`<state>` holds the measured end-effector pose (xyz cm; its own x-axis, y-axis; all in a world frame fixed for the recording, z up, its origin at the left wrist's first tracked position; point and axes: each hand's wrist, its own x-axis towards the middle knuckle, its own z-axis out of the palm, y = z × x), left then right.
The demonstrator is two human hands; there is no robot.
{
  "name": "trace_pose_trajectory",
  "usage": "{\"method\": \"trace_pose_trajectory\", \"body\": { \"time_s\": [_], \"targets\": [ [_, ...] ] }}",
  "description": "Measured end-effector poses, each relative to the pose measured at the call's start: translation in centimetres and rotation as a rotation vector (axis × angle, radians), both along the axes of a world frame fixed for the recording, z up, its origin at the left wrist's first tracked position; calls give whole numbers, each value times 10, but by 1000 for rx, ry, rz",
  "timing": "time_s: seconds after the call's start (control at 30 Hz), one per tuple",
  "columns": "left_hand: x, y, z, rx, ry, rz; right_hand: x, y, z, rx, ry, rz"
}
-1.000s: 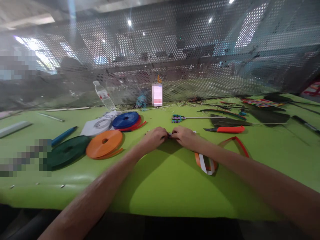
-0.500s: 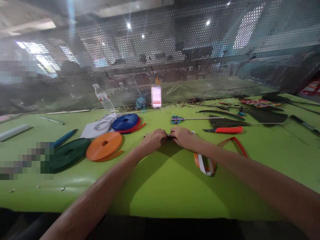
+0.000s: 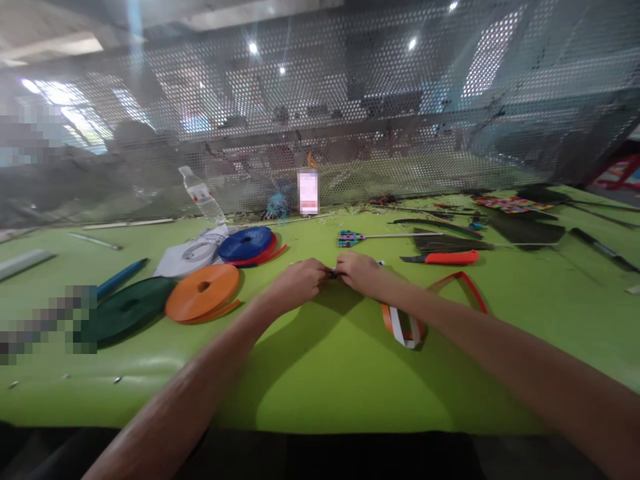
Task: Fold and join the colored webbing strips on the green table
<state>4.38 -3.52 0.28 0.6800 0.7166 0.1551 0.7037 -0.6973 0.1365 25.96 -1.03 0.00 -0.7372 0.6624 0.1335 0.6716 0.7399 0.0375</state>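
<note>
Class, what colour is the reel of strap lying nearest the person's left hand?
Orange: the reel of strap, seen in the head view.

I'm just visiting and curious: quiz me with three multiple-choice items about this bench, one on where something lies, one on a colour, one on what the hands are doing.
1. Where does the orange reel lie?
A. Left of the left hand
B. Right of the right hand
C. Against the mesh screen

2. What colour is the handle of the knife?
A. Blue
B. Orange-red
C. White

3. How are the two hands placed?
A. Far apart, flat on the table
B. Lifted high above the table
C. Close together, fingers pinching a small piece between them

Answers:
1 A, the reel sits beside the dark green reel, left of both hands.
2 B, the handle shows orange-red beside a dark blade.
3 C, the fingertips meet at the middle of the bench; what the piece is cannot be made out.
</note>
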Motion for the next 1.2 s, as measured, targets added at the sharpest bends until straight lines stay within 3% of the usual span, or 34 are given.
{"method": "trace_pose_trajectory", "body": {
  "time_s": [0.4,1.2],
  "targets": [
    [2,1,-2,37,51,2,5,13,-6,-6,104,46],
    [-3,11,-7,37,-98,-30,10,4,-3,-6,102,62]
  ]
}}
